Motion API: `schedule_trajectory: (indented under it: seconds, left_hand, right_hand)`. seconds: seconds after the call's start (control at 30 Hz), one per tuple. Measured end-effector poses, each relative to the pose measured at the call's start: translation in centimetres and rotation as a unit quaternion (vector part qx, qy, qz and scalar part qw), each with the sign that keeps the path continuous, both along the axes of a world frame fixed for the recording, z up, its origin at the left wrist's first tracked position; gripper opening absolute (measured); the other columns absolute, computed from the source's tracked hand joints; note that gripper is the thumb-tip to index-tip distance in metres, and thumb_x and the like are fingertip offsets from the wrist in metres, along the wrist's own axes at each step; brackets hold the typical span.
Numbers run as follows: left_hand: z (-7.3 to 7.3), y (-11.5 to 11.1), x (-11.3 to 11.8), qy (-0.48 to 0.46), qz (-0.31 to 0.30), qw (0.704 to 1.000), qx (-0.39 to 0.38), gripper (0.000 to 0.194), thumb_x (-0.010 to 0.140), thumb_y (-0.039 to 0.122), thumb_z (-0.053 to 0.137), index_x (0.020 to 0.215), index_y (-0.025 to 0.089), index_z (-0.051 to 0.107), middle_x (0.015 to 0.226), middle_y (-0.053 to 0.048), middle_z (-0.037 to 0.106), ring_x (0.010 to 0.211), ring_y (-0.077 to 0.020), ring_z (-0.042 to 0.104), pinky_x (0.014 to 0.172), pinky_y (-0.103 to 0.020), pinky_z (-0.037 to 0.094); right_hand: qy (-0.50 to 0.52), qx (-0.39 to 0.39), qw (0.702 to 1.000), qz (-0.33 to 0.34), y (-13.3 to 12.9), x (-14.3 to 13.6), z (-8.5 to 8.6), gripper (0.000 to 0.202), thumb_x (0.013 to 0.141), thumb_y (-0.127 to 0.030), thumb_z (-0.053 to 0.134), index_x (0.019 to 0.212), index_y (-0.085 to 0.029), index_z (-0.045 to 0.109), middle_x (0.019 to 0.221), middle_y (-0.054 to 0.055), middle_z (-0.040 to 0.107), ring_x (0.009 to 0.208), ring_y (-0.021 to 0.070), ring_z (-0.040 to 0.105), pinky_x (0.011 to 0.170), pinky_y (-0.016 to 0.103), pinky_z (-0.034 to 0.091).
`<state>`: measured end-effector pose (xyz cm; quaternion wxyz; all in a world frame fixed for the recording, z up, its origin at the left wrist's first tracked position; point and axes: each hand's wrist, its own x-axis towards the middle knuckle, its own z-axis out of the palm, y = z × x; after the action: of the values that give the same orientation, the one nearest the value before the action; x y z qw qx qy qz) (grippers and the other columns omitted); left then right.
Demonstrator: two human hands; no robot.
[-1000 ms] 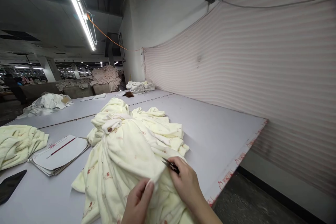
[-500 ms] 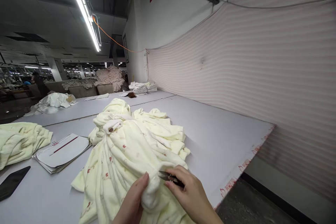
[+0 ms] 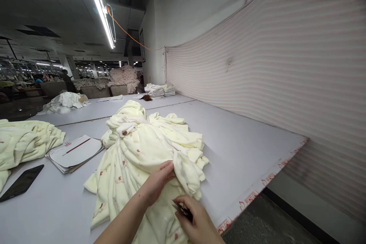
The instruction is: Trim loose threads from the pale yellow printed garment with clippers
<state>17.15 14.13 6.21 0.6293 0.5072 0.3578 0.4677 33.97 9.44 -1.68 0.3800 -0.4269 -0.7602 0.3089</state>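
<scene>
**Hands on a pale yellow fleece heap at the desk edge**

Head view: the left hand (image 3: pixel 156 183) reaches in from the lower middle and lies on a heap of pale yellow fleece garments with small red prints (image 3: pixel 143 152), its fingers (image 3: pixel 167 167) pinched shut on a raised fold of the cloth. Just below and to the right, the right hand (image 3: pixel 194 221) has its fingers curled closed around a small dark metal thread snip (image 3: pixel 181 209), whose tip shows beside the fabric. The heap sits on the near part of a wide pale grey desk (image 3: pixel 243 148), close to its front edge, which carries red markings.

To the left of the heap lies a stack of white curved paper patterns (image 3: pixel 76 152) with a thin red pencil (image 3: pixel 77 146) on top. Nearer the left edge rests a flat black phone (image 3: pixel 21 183), and behind it a 2nd pile of pale yellow fleece (image 3: pixel 25 143). A striped pink-and-white fabric sheet (image 3: pixel 271 68) hangs along the wall on the right. Far back stands a folded stack of white cloth (image 3: pixel 160 90)
</scene>
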Motion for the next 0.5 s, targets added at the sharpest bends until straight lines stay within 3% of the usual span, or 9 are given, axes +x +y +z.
schedule_trajectory:
  seconds: [0.07, 0.13, 0.17, 0.2, 0.23, 0.3, 0.4, 0.5]
  left_hand:
    - [-0.4, -1.4, -0.9, 0.032, 0.045, 0.998, 0.012, 0.037, 0.087, 0.045, 0.056, 0.113, 0.020, 0.063, 0.114, -0.009, 0.066, 0.106, -0.0244, 0.059, 0.098, -0.036, 0.040]
    - [-2.2, -3.7, -1.8, 0.110, 0.143, 0.983, 0.039, 0.035, 0.083, 0.046, 0.061, 0.111, 0.024, 0.060, 0.107, -0.006, 0.064, 0.103, -0.0248, 0.057, 0.092, -0.033, 0.040]
    - [-3.6, -4.9, -2.2, 0.160, 0.193, 0.967, 0.050, 0.034, 0.079, 0.045, 0.067, 0.105, 0.025, 0.060, 0.098, -0.006, 0.064, 0.097, -0.0260, 0.057, 0.085, -0.033, 0.040]
    - [-5.1, -6.0, -2.4, 0.268, 0.249, 0.927, 0.085, 0.035, 0.074, 0.047, 0.070, 0.100, 0.025, 0.060, 0.080, -0.003, 0.061, 0.079, -0.0252, 0.057, 0.075, -0.033, 0.040]
    - [-6.7, -7.0, -2.6, 0.345, 0.271, 0.892, 0.108, 0.038, 0.068, 0.046, 0.074, 0.097, 0.026, 0.060, 0.074, -0.002, 0.060, 0.072, -0.0259, 0.057, 0.069, -0.034, 0.039]
    - [-9.3, -8.3, -2.6, 0.399, 0.277, 0.864, 0.133, 0.029, 0.068, 0.037, 0.070, 0.093, 0.026, 0.059, 0.080, -0.004, 0.064, 0.077, -0.0275, 0.059, 0.071, -0.034, 0.039]
    - [-10.8, -8.5, -2.3, 0.332, 0.237, 0.905, 0.120, 0.014, 0.079, 0.030, 0.055, 0.092, 0.026, 0.055, 0.077, -0.001, 0.060, 0.070, -0.0214, 0.057, 0.067, -0.030, 0.040]
    - [-10.6, -7.7, -1.7, 0.159, 0.227, 0.956, 0.098, 0.025, 0.079, 0.041, 0.060, 0.095, 0.025, 0.052, 0.075, 0.003, 0.053, 0.067, -0.0165, 0.052, 0.061, -0.026, 0.040]
  right_hand:
    - [0.014, -0.001, 1.000, -0.017, 1.0, -0.3, -0.6, 0.033, 0.083, -0.022, 0.055, 0.115, -0.021, 0.064, 0.107, 0.007, 0.071, 0.099, 0.0243, 0.065, 0.089, 0.035, 0.048]
    - [0.038, -0.007, 0.998, -0.042, 2.7, -0.1, -0.4, 0.034, 0.087, -0.028, 0.052, 0.118, -0.019, 0.062, 0.098, 0.007, 0.072, 0.092, 0.0247, 0.065, 0.084, 0.035, 0.050]
    - [0.047, -0.009, 0.997, -0.052, 3.7, 0.2, 0.0, 0.034, 0.089, -0.032, 0.050, 0.118, -0.019, 0.062, 0.094, 0.006, 0.071, 0.089, 0.0241, 0.065, 0.082, 0.034, 0.051]
    - [0.055, -0.011, 0.997, -0.062, 4.7, 0.7, 0.5, 0.034, 0.091, -0.035, 0.048, 0.118, -0.019, 0.061, 0.093, 0.006, 0.071, 0.088, 0.0233, 0.064, 0.082, 0.034, 0.050]
    - [0.060, -0.015, 0.996, -0.069, 5.6, 1.1, 1.2, 0.036, 0.093, -0.037, 0.045, 0.120, -0.019, 0.060, 0.094, 0.005, 0.070, 0.088, 0.0227, 0.064, 0.082, 0.034, 0.050]
    - [0.065, -0.025, 0.995, -0.076, 6.8, 1.9, 2.6, 0.038, 0.094, -0.040, 0.043, 0.121, -0.020, 0.060, 0.094, 0.005, 0.070, 0.090, 0.0224, 0.063, 0.085, 0.034, 0.048]
    - [0.068, -0.038, 0.994, -0.075, 6.0, 2.0, 4.1, 0.039, 0.095, -0.044, 0.040, 0.106, -0.019, 0.068, 0.082, 0.004, 0.069, 0.087, 0.0228, 0.063, 0.082, 0.033, 0.048]
    - [0.059, -0.052, 0.996, -0.036, 3.1, 0.5, 3.6, 0.035, 0.089, -0.047, 0.051, 0.105, -0.020, 0.068, 0.076, 0.002, 0.066, 0.077, 0.0209, 0.062, 0.071, 0.028, 0.049]
